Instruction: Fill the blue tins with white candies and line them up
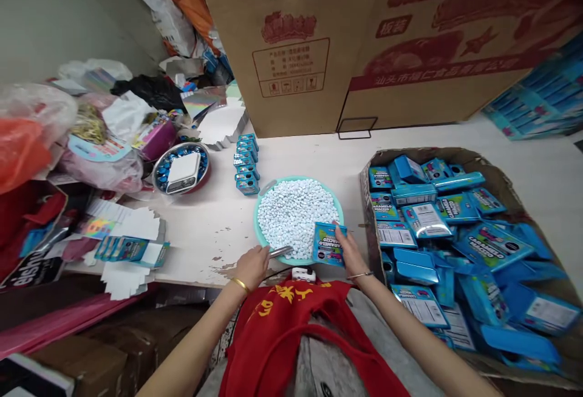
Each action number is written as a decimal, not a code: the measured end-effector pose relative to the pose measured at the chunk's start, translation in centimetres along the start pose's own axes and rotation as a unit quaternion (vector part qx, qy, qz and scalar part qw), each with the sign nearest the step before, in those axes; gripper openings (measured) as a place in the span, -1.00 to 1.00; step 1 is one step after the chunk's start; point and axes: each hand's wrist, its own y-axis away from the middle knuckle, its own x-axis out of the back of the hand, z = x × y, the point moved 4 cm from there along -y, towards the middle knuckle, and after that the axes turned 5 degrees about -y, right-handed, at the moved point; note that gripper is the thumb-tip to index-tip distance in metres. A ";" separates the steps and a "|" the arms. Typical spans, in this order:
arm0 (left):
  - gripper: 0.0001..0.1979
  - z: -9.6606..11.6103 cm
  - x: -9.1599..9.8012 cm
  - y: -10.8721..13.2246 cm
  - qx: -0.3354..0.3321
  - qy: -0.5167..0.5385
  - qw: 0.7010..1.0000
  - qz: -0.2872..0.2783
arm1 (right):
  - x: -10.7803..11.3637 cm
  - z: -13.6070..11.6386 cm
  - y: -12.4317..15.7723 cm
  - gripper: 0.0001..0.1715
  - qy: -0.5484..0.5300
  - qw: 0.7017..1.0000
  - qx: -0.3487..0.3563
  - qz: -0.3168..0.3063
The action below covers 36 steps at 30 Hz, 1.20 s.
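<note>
A round turquoise basin (257, 232) full of small white candies (296, 209) stands at the table's front edge. My left hand (253, 268) is closed around the handle of a metal scoop (281, 251), whose end lies at the near side of the candies. In my right hand (351, 250) is a blue candy box (328, 244) printed "Caramelo Macizo", held over the basin's right rim. Whether the box's end is open I cannot tell. Behind the basin, to the left, several small blue boxes (246, 166) stand in a row.
On the right, a cut-down cardboard carton (371, 203) holds many blue boxes. A metal bowl (207, 172) with blue-wrapped pieces and a white device (183, 172) sits left. Flat white cards (127, 278) and bags line the left side; a large carton (291, 105) stands behind.
</note>
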 end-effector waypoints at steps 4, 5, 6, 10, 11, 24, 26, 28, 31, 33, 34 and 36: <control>-0.75 1.5 -0.3 -2.0 0.064 -0.019 0.998 0.011 | -1.8 0.7 -0.7 -0.21 0.025 0.999 -0.021 -0.004; -0.77 1.9 -0.5 -2.9 0.079 -0.006 0.997 0.016 | -2.4 0.9 -1.1 -0.22 0.037 0.999 -0.026 -0.004; -0.78 2.3 -0.8 -4.0 0.089 0.011 0.996 0.022 | -3.0 1.1 -1.5 -0.24 0.048 0.998 -0.036 -0.003; -0.82 4.3 -1.9 -8.5 0.075 0.071 0.993 0.051 | -5.4 1.6 -3.0 -0.31 0.008 0.995 -0.097 -0.006; -0.82 4.6 -2.1 -9.4 0.065 0.079 0.993 0.057 | -5.9 1.5 -3.2 -0.32 -0.019 0.994 -0.110 -0.013; -0.82 3.6 -3.3 -11.8 -0.046 0.190 0.970 0.145 | -0.1 -3.8 -1.7 -0.43 -0.065 0.997 -0.048 -0.002; -0.79 3.3 -3.2 -11.7 -0.051 0.204 0.966 0.152 | 0.7 -4.4 -1.7 -0.41 -0.029 1.000 -0.004 -0.006; -0.75 2.6 -2.7 -11.1 -0.064 0.229 0.958 0.159 | 1.2 -5.0 -1.8 -0.40 0.002 0.999 0.036 -0.015; -0.69 1.5 -1.3 -9.9 -0.094 0.266 0.944 0.170 | 1.4 -6.1 -1.8 -0.42 0.059 0.994 0.088 -0.011; -0.67 1.1 0.1 -9.1 -0.118 0.273 0.938 0.176 | 1.2 -6.9 -1.8 -0.44 0.107 0.987 0.120 -0.012; -0.67 1.0 0.9 -8.7 -0.130 0.272 0.936 0.180 | 0.9 -7.3 -1.7 -0.45 0.130 0.982 0.135 -0.021; -0.70 0.9 2.6 -8.0 -0.153 0.264 0.933 0.190 | 0.4 -7.9 -1.7 -0.47 0.162 0.972 0.164 -0.045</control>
